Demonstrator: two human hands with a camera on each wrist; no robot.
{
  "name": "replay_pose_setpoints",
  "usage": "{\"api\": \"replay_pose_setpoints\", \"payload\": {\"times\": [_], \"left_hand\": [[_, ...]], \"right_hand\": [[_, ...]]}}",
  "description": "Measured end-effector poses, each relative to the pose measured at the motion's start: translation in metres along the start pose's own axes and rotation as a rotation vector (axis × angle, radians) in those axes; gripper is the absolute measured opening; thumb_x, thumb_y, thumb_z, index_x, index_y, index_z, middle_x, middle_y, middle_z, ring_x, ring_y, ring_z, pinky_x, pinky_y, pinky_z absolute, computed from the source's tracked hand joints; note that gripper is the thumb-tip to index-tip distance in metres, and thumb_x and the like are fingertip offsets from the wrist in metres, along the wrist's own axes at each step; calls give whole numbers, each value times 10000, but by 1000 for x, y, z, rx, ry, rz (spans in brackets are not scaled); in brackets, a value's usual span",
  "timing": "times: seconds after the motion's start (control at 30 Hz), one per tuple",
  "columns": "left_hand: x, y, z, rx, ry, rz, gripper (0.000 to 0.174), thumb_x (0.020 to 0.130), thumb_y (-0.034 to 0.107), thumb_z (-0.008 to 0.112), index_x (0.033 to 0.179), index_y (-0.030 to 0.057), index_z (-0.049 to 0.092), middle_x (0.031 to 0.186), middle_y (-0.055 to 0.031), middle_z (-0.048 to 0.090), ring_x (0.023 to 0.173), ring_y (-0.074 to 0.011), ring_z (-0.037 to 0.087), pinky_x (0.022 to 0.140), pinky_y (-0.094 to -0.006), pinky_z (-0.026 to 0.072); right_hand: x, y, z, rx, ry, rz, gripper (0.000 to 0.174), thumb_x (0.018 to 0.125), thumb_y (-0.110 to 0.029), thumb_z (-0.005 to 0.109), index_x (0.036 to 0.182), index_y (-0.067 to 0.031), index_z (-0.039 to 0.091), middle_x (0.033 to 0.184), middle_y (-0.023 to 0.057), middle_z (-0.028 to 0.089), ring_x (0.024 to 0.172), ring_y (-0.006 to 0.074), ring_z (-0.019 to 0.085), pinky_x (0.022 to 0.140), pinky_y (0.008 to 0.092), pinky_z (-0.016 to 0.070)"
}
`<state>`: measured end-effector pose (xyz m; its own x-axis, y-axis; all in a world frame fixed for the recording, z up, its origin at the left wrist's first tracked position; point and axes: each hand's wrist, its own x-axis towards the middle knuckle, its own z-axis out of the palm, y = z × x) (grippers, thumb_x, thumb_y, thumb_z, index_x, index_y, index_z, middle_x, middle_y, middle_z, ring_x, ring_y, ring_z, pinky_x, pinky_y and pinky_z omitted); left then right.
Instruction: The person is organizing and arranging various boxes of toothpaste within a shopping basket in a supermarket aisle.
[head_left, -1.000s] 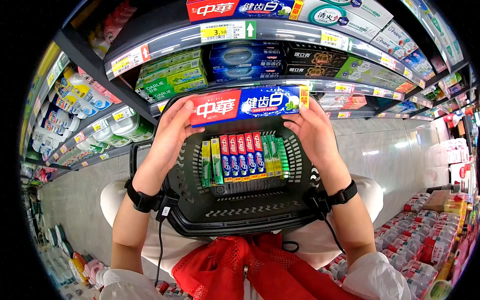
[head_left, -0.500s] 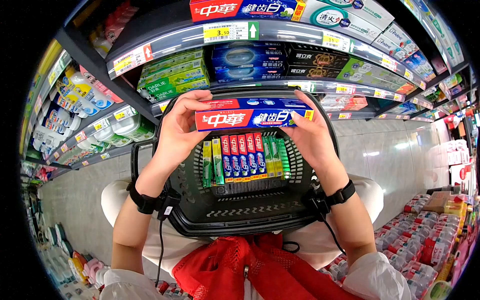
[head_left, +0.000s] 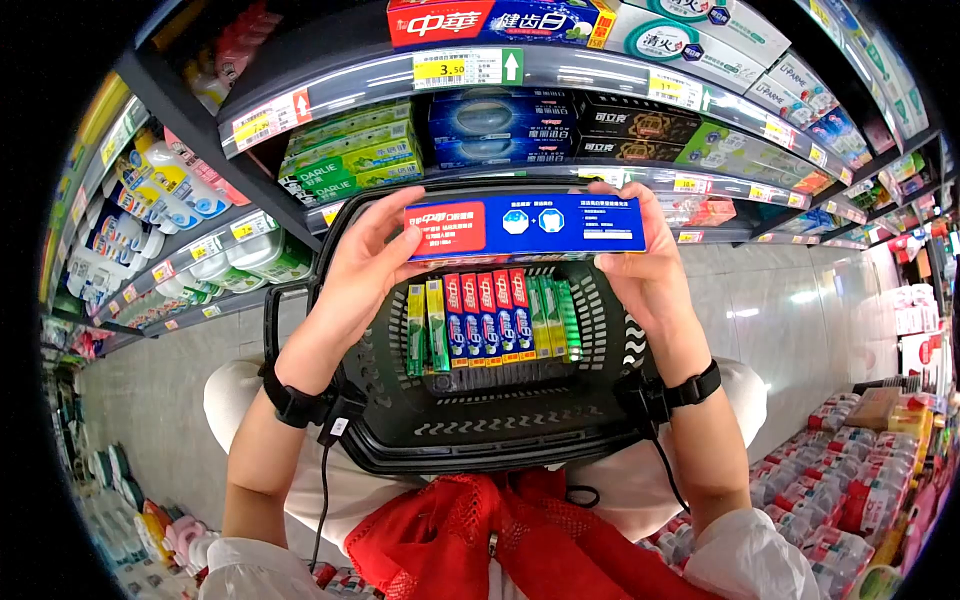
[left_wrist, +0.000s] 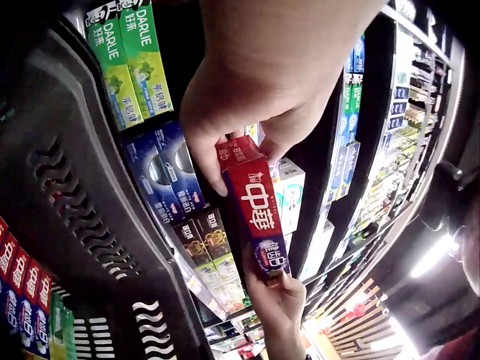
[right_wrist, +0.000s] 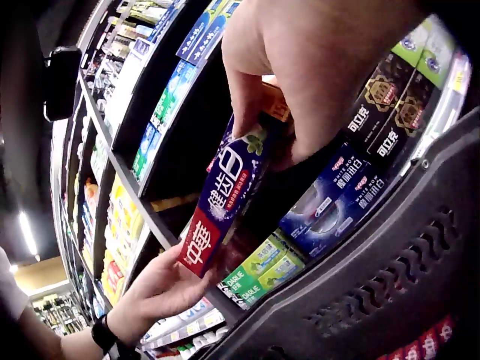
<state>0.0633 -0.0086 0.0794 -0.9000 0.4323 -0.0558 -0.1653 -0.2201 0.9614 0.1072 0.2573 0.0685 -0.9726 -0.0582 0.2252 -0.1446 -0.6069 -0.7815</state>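
A red and blue toothpaste box (head_left: pixel 540 226) is held level over the basket, its printed blue panel facing up in the head view. My left hand (head_left: pixel 372 248) grips its red end, and my right hand (head_left: pixel 645 265) pinches the other end between thumb and fingers. Both wrist views show the box's long front with large white characters. Below it, the black shopping basket (head_left: pixel 480 430) holds a row of red and blue toothpaste boxes (head_left: pixel 488 320), with green and yellow boxes (head_left: pixel 545 318) to the right and green and yellow packs (head_left: pixel 425 325) to the left.
A shelf just beyond the basket carries green Darlie boxes (head_left: pixel 355 165), dark blue boxes (head_left: pixel 495 125) and black boxes (head_left: pixel 635 125). Above them lies another red and blue toothpaste box (head_left: pixel 490 22) over a price tag (head_left: pixel 465 68). Bottle packs (head_left: pixel 820 500) stand on the floor at right.
Both hands have rotated the toothpaste box, so its front has tipped out of the head view and a blue text panel now faces up. The boxes in the basket have stayed in place.
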Motion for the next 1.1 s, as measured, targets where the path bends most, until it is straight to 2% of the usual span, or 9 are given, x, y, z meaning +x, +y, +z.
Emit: {"api": "replay_pose_setpoints", "payload": {"times": [0.17, 0.33, 0.43, 0.57, 0.73, 0.8, 0.93, 1.0, 1.1], "left_hand": [[2, -1, -2, 86, 47, 88, 473, 825, 22, 564, 1261, 21, 380, 1202, -105, 441, 1058, -167, 495, 907, -308, 425], [0, 1, 0, 182, 9, 277, 515, 762, -48, 580, 1239, 6, 394, 1235, -99, 419, 1145, -184, 428, 946, -331, 385], [-3, 1, 0, 548, -96, 626, 445, 717, -68, 614, 1130, -12, 459, 1157, -119, 427, 1105, -216, 464, 931, -340, 403], [-6, 0, -4, 929, -188, 843, 471, 676, -98, 628, 1110, -5, 469, 1100, -124, 441, 1061, -245, 505, 909, -346, 435], [-3, -1, 2, 882, -54, 694, 615, 676, -93, 632, 1230, 28, 393, 1229, -135, 384, 1157, -269, 443, 948, -366, 404], [-1, -9, 4, 417, 9, 380, 701, 716, -44, 630, 1316, 31, 274, 1335, -146, 297, 1208, -268, 396, 965, -364, 387], [3, -16, -11, 249, -87, -68, 613, 837, 88, 569, 1340, 25, 224, 1300, -164, 380, 1206, -253, 401, 946, -344, 390], [4, -24, -13, 411, -241, -81, 626, 824, 139, 604, 1331, 20, 257, 1289, -167, 409, 1187, -240, 418, 963, -366, 367], [-3, -26, -3, 941, -272, 173, 715, 727, 213, 703, 1296, 4, 325, 1279, -166, 427, 1213, -260, 389, 1021, -351, 287]], "right_hand": [[1, 0, 3, -293, 135, 35, 640, 703, 125, 576, 1280, -32, 346, 1156, 100, 503, 1047, 179, 500, 850, 308, 444], [-2, 3, 1, -266, 254, 233, 537, 805, -25, 601, 1278, -20, 348, 1079, 97, 546, 977, 162, 534, 845, 318, 441], [-4, 7, 1, -184, 242, 273, 488, 814, -106, 621, 1241, -24, 400, 1108, 105, 528, 995, 164, 523, 847, 316, 432], [-2, 8, 1, -186, 289, 209, 482, 811, -79, 610, 1242, -30, 401, 1156, 112, 488, 1005, 158, 507, 865, 315, 418], [-1, 5, -2, -115, 185, -29, 609, 709, 50, 624, 1257, -45, 378, 1101, 70, 470, 995, 167, 497, 884, 307, 404], [0, 2, 2, -113, 189, -62, 664, 653, 85, 645, 1246, -52, 380, 1065, 52, 475, 991, 171, 497, 869, 291, 418], [-1, -2, 5, -175, 142, -55, 660, 583, 154, 644, 1170, -54, 423, 1032, 51, 490, 976, 158, 500, 836, 269, 445], [-3, 1, 2, -305, 89, -31, 631, 558, 168, 650, 1112, -58, 451, 1018, 49, 494, 976, 149, 499, 843, 273, 445], [-5, 4, 6, -314, 47, 21, 608, 517, 168, 675, 1037, -72, 470, 997, 26, 473, 1038, 182, 482, 902, 298, 415]]}}
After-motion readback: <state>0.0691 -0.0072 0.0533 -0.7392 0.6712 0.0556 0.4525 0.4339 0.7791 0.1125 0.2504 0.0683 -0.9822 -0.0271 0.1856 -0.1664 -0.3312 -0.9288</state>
